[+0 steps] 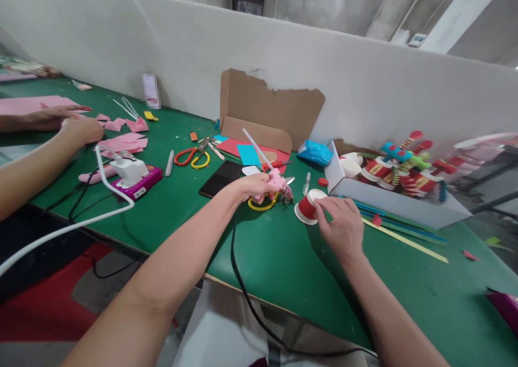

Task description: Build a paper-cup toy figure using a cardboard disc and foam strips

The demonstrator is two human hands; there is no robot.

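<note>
My left hand is closed around a pink hot glue gun. A pale glue stick juts up from the gun's back, and its nozzle end points right, toward a small paper cup. The cup is white with a red band and sits tilted on the green table. My right hand has thumb and fingers on the cup's right side. Scissors with a yellow handle loop lie partly hidden beneath my left hand. Beside that hand is a dark phone.
A white box with decorated cups stands right, paper strips before it. Cardboard leans on the partition behind. Pliers-like scissors and a power strip lie left. Another person's hands handle pink paper. A black cord hangs over the table edge.
</note>
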